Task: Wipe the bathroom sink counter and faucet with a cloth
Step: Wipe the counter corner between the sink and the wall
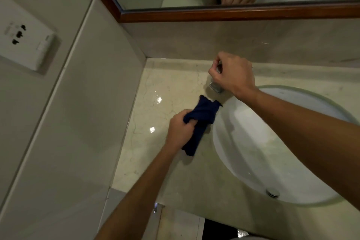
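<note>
Gripping the faucet point(216, 85) with the right hand point(231, 76), fingers curled round its handle at the top, probably to steady it or work the lever so the metal can be rubbed without shifting. Only a short chrome piece shows under the hand; the rest is hidden by the knuckles.

Bunching a dark blue cloth point(198, 122) in the left hand point(180, 128), fingers closed tight round its middle, so that one wad pokes out toward the faucet and the other tail hangs down toward the near edge. Held this way as a firm pad, likely, rather than a loose sheet, giving a tip small enough to reach the faucet base. Cloth sitting just short of the faucet, near it but apart from it, over the table point(155, 115) and right at the rim of the sink point(253, 142), which lies on the far side of the faucet from the side wall.

Showing glossy patches with light glints on the table beside the faucet, toward the wall; cannot tell whether wet or merely polished. Judging the step in hand as the faucet wipe, with the cloth about to meet the metal.

Reflecting both hands and the cloth in the mirror point(194, 13) above the faucet. Mounted on the side wall, well away from the faucet, a socket plate point(25, 45), worth keeping water off.
</note>
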Demonstrator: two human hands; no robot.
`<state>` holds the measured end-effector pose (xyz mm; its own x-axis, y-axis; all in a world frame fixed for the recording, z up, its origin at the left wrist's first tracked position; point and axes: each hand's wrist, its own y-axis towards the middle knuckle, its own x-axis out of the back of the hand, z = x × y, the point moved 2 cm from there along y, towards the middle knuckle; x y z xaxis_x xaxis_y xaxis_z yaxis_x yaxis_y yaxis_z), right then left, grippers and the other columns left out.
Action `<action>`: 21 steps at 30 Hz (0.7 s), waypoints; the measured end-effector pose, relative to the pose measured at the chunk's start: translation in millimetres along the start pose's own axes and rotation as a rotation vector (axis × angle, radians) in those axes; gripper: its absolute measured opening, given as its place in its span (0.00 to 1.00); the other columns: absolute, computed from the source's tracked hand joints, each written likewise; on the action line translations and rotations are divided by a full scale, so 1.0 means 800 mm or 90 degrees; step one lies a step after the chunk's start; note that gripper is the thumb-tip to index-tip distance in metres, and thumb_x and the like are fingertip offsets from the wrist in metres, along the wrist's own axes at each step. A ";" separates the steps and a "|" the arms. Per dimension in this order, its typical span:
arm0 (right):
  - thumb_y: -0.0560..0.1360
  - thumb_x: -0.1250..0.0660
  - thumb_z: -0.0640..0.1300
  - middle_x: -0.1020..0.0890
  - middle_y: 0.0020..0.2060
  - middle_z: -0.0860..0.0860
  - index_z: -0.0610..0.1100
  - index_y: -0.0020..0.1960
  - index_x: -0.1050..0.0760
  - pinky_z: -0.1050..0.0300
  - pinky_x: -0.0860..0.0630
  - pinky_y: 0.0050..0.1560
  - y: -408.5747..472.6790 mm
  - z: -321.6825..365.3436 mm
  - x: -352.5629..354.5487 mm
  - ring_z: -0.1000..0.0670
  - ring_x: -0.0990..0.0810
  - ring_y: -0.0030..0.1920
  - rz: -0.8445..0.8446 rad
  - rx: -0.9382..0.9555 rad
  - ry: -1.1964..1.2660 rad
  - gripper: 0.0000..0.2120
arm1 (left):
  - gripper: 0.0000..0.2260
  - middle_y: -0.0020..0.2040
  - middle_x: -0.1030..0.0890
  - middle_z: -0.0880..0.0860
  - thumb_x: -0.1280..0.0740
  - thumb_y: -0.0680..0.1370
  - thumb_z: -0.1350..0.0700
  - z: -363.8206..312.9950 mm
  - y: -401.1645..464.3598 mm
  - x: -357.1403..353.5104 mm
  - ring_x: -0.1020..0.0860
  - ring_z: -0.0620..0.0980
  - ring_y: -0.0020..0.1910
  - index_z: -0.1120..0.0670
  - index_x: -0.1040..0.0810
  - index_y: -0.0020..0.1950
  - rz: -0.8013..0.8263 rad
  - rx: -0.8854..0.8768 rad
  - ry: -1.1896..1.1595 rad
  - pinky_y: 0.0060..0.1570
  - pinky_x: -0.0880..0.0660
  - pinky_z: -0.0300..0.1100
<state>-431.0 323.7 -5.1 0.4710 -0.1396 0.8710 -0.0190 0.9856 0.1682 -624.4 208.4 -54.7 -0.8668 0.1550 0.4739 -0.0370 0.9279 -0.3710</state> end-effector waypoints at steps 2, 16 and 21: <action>0.80 0.39 0.52 0.21 0.38 0.54 0.47 0.48 0.23 0.51 0.19 0.41 0.000 0.000 0.000 0.51 0.20 0.37 0.000 0.000 0.001 0.10 | 0.06 0.46 0.16 0.52 0.33 0.80 0.64 -0.015 0.008 0.034 0.19 0.49 0.46 0.57 0.18 0.53 0.068 0.091 -0.154 0.45 0.23 0.38; 0.79 0.39 0.52 0.18 0.38 0.53 0.48 0.47 0.23 0.57 0.27 0.39 0.004 -0.006 -0.009 0.51 0.21 0.37 -0.008 -0.006 -0.008 0.09 | 0.13 0.51 0.22 0.46 0.31 0.76 0.43 0.046 0.031 0.076 0.25 0.46 0.48 0.48 0.21 0.55 -0.103 -0.142 0.437 0.45 0.29 0.44; 0.79 0.39 0.52 0.18 0.39 0.52 0.48 0.48 0.23 0.54 0.21 0.41 0.004 -0.007 -0.010 0.50 0.20 0.38 -0.005 -0.003 -0.009 0.10 | 0.36 0.71 0.28 0.53 0.29 0.76 0.41 0.069 0.051 0.066 0.28 0.56 0.66 0.52 0.38 0.79 -0.075 -0.108 0.520 0.66 0.30 0.51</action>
<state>-429.9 328.2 -13.8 0.4587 -0.1491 0.8760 -0.0115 0.9847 0.1737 -698.8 235.6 -88.9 -0.2280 0.1903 0.9549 0.0275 0.9816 -0.1891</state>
